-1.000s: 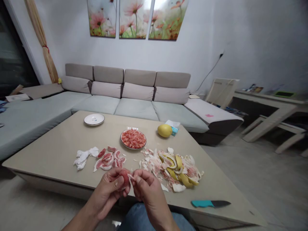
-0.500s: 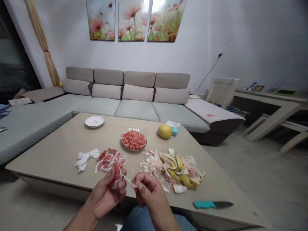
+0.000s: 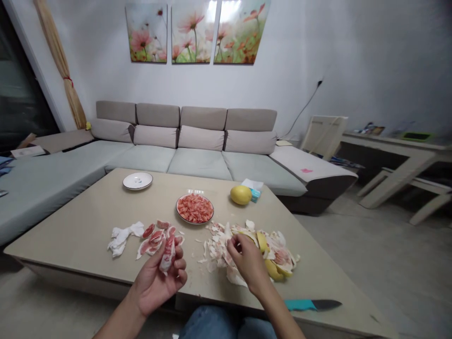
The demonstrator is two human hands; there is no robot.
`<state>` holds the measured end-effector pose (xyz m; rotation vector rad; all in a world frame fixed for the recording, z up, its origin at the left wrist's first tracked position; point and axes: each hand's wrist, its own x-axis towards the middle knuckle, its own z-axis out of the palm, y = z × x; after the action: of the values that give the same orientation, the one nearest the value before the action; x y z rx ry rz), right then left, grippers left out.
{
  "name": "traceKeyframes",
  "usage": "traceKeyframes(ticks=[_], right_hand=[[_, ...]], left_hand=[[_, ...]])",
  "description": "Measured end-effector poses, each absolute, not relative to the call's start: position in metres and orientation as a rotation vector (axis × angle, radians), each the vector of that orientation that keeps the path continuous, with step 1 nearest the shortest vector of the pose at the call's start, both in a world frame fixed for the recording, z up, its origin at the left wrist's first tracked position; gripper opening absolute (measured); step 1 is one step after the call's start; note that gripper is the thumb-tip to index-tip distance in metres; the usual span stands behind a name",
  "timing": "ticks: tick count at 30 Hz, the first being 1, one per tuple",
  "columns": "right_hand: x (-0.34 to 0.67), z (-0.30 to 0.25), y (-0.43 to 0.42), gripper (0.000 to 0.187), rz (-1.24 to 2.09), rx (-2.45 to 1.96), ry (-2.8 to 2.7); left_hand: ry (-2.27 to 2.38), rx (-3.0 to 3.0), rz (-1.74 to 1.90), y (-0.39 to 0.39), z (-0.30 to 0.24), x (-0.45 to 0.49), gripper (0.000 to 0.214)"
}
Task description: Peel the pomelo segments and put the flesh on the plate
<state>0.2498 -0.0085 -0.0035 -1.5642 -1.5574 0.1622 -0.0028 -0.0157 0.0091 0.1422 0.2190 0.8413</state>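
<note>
Left hand: Your left hand (image 3: pixel 158 282) is palm up at the table's near edge. Its fingers are half curled around a pomelo segment (image 3: pixel 167 252), and the thumb and fingertips prop it upright, likely so its skin faces you.
Pomelo segment: It is pink with patches of white membrane. You hold it in the air, just in front of the loose segments.
Right hand: Your right hand (image 3: pixel 247 261) reaches over the peel pile (image 3: pixel 273 252), back upward, with the fingertips bunched and pointing down at the scraps. Whether a shred of membrane is pinched between them cannot be made out.
Peel pile: Yellow rind, white pith and pinkish skins are heaped right of centre, apparently to keep waste apart from the flesh.
Loose segments: Several pink loose segments (image 3: pixel 155 234) lie on the bare table (image 3: pixel 88 212), just beyond your left hand and within easy reach.
Crumpled tissue: A white crumpled tissue (image 3: pixel 122 235) lies just left of them.
Full plate: The full plate (image 3: pixel 195 208) is heaped with small pink pieces and sits behind the segments and the pile, apart from the scraps.
Empty plate: The empty plate (image 3: pixel 137 180) is farther back on the left.
Whole fruit: A round, yellow whole fruit (image 3: pixel 240 195) sits at the far right, beside a tissue packet (image 3: pixel 253 186).
Knife: The knife (image 3: pixel 310 305) has a teal handle and a dark blade. It lies flat near the front right corner, with the blade pointing away from both hands.
</note>
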Motion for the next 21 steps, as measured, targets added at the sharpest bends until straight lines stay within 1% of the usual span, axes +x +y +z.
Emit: traceKeyframes(ticks=[1,3,5,8,10,13,18,21], right_hand=[[0.256,-0.009,-0.004,0.008,0.137,-1.581,-1.549],[0.261,-0.013,-0.002,0.015,0.142,-1.582,-1.544],[0.255,-0.006,-0.007,0.016,0.221,-1.565,-1.589],[0.231,0.017,-0.022,0.03,0.487,-1.499,-1.653],[0.214,0.035,-0.032,0.027,0.736,-1.379,-1.62],[0.195,0.053,-0.042,0.033,1.014,-1.223,-1.579],[0.186,0.053,-0.043,0.027,1.232,-1.096,-1.427],[0.189,0.047,-0.041,0.028,1.249,-1.067,-1.261]], left_hand=[[0.235,0.153,0.834,-0.015,0.01,-0.002,0.026],[0.3,0.2,0.818,-0.015,0.013,-0.001,0.025],[0.387,0.294,0.822,-0.014,0.018,0.001,0.025],[0.493,0.525,0.859,-0.015,0.027,0.003,0.022],[0.54,0.726,0.868,-0.016,0.034,0.004,0.027],[0.6,0.994,0.853,-0.014,0.04,0.006,0.036],[0.642,1.163,0.838,-0.004,0.038,0.005,0.046],[0.574,1.125,0.817,0.003,0.039,0.002,0.05]])
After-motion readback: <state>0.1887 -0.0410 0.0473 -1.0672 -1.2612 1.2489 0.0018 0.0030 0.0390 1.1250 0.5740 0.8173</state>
